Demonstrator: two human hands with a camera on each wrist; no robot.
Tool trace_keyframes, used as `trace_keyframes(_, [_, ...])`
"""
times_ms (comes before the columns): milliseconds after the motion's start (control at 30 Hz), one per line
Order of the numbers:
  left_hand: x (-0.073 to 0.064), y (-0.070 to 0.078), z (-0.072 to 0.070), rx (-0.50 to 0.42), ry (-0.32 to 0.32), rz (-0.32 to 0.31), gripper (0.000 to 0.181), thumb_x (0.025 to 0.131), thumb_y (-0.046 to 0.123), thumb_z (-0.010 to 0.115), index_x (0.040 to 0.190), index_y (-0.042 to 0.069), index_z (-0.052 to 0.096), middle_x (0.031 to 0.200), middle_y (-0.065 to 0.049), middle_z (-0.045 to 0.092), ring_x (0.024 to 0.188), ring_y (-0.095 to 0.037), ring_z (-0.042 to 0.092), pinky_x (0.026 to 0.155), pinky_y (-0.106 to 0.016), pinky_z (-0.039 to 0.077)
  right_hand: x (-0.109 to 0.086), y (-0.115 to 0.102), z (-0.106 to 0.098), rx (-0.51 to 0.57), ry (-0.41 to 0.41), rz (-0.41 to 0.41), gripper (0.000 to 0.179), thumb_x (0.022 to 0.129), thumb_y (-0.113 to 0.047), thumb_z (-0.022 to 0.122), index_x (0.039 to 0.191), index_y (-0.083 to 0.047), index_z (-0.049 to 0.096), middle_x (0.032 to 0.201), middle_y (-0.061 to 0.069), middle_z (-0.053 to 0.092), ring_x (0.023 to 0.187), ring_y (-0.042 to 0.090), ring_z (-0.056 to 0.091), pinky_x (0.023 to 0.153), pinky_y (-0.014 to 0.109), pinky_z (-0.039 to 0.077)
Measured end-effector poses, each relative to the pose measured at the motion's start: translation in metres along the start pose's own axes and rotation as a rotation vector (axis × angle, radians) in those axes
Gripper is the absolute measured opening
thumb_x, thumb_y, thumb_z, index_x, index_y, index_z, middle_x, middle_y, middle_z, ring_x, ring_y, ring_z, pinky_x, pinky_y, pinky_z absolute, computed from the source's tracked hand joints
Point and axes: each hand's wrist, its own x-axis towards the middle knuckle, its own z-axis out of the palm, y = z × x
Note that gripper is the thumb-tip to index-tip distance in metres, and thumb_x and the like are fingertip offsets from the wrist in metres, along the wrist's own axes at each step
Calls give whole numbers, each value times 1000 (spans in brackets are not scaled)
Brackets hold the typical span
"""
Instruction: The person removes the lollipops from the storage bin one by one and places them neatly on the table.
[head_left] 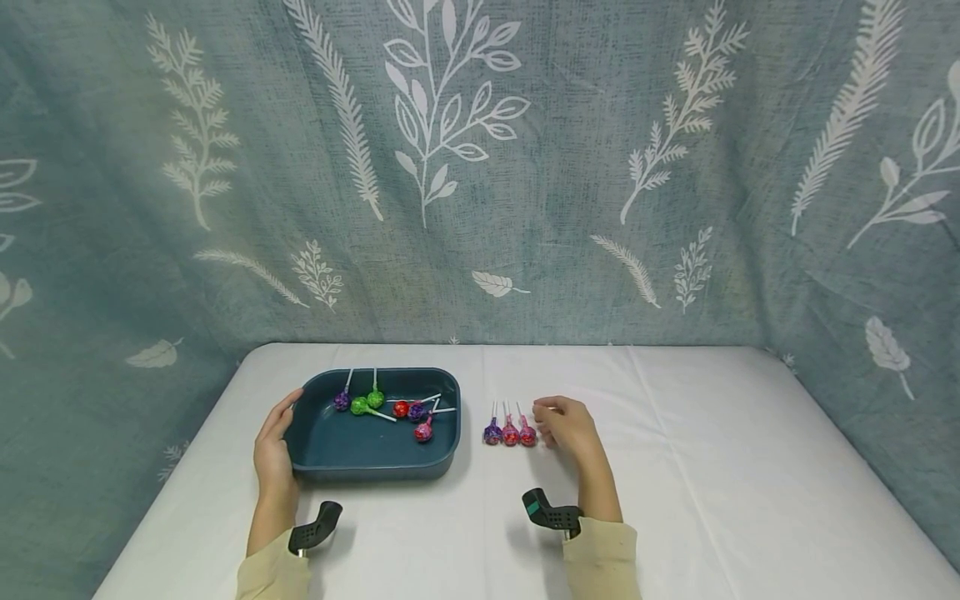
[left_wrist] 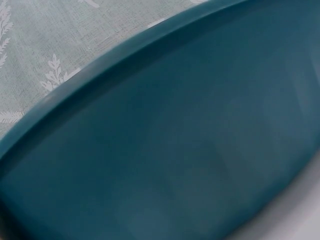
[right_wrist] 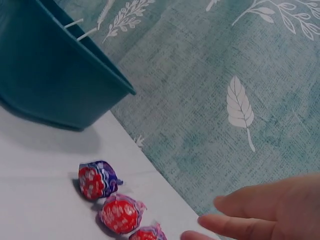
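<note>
My left hand (head_left: 274, 450) lies along the left side of a dark teal plastic tray (head_left: 360, 473), its fingers touching the outer wall near the rim. That wall (left_wrist: 150, 140) fills most of the left wrist view. Just right of three lollipops hovers my right hand (head_left: 570, 427), holding nothing, with its fingers (right_wrist: 250, 200) loosely extended in the right wrist view. The lollipops lie in a row, sticks pointing away: a purple lollipop (head_left: 492, 434), a red-pink lollipop (head_left: 510, 434) and a pink lollipop (head_left: 528, 436) nearest the hand.
Inside the tray lie several lollipops, among them a green lollipop (head_left: 360, 406), a red lollipop (head_left: 401, 409) and a pink lollipop (head_left: 423, 432). Some sticks reach over its right rim. A white cloth covers the table (head_left: 712, 467); a patterned teal curtain (head_left: 555, 167) hangs behind it.
</note>
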Motion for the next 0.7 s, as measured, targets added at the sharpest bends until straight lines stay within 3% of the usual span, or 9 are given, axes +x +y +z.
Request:
trace_keyframes(233, [-1,2,1,0,2,-5,41,105,27,34,138,16,55,149,5,41,142,-11,21,115,-38,-2,0,-6,4,118,-15,-19,32,96,-15,57,118,7,62,103,21,67,92,38,64,75,41,55])
trace_keyframes(700, [-1,1,1,22,8,-6,42,105,27,31,138,16,54,150,4,40,143,-13,19,115,-42,-5,-8,-30,41,237,-57,-94,25,95,-14,57,112,3,67,100,14,67,88,30,63,76,39,55])
